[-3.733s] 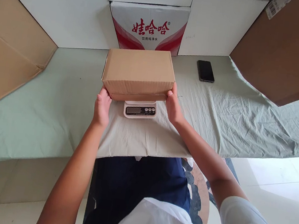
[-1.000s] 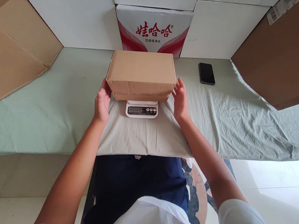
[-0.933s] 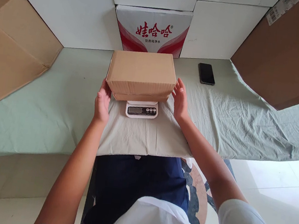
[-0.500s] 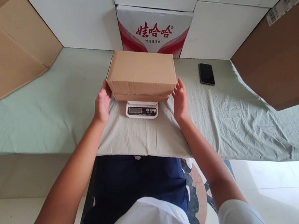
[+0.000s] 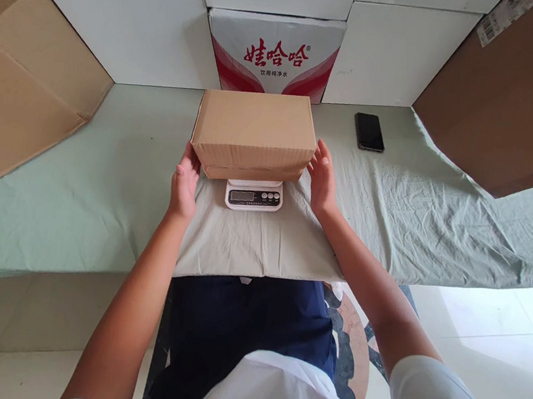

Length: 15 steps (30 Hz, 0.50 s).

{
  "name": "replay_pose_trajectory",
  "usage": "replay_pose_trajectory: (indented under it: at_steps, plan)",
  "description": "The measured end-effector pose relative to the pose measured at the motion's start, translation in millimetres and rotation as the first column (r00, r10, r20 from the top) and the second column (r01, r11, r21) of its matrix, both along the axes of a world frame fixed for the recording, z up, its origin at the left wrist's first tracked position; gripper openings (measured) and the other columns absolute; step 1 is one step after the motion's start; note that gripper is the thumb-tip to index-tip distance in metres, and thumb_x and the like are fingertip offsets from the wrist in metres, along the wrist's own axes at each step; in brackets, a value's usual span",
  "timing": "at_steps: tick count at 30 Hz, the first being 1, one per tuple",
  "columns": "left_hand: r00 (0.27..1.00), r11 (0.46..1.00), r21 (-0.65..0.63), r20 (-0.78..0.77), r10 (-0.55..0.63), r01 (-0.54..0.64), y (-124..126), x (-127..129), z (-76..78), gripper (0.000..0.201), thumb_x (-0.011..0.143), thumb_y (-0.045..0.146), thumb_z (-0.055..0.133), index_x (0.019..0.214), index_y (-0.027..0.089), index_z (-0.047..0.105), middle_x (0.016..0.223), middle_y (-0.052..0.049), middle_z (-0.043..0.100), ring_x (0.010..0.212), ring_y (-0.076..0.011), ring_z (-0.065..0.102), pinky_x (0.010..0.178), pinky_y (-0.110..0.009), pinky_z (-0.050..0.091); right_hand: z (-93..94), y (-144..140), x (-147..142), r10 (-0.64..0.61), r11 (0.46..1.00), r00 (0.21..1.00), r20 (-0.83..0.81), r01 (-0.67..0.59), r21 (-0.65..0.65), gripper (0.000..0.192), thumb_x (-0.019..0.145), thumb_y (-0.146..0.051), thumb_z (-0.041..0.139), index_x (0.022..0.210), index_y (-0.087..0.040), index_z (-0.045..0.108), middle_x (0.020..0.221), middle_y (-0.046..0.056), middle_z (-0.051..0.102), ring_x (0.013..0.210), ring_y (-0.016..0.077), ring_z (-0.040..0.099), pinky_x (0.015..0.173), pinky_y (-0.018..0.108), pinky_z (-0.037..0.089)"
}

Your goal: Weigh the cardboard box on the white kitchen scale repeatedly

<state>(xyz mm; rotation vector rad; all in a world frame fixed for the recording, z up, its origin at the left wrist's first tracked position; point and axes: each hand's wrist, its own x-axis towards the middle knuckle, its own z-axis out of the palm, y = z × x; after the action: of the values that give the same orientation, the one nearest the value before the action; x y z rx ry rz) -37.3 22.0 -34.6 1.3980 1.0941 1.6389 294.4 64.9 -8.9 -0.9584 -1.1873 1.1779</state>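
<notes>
– Moved since the earlier frame: right hand (image 5: 322,182), off the corner of the brown cardboard carton (image 5: 257,123), now open just beside; can't tell contact.
– Left hand (image 5: 184,185)?
– Open along left side, apparently touching; likely guarding against tipping.
– Carton where?
– On white digital scale (image 5: 258,206), overhanging both sides, leaving display (image 5: 242,196) exposed. Black smartphone (image 5: 369,132) well apart on green tablecloth (image 5: 141,183).

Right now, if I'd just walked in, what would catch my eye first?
Probably the brown rectangular cardboard box at the centre, with a bare left hand and right hand open at its two sides. Just below its near edge peeks the front of a white plastic digital scale, on which the box seems to rest. Behind the box, bold red lettering stands out on a white-and-red printed carton.
</notes>
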Motion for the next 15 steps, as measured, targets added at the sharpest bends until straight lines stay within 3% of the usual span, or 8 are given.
replay_pose_trajectory:
  at_steps: [15]
  plan:
    - [1.000, 1.000, 0.006, 0.022, 0.003, -0.003, -3.0, 5.8, 2.4, 0.104, 0.089, 0.105, 0.044, 0.165, 0.038, 0.065, 0.186, -0.009, 0.050, 0.181, -0.0390, 0.032, 0.149, -0.063, 0.026, -5.3, 5.5, 0.2, -0.003, 1.000, 1.000, -0.016, 0.003, -0.012, 0.088, 0.088, -0.090, 0.053, 0.165, -0.047, 0.048, 0.188, -0.005, 0.045, 0.179, 0.0332, 0.039, 0.149, 0.066, 0.029]
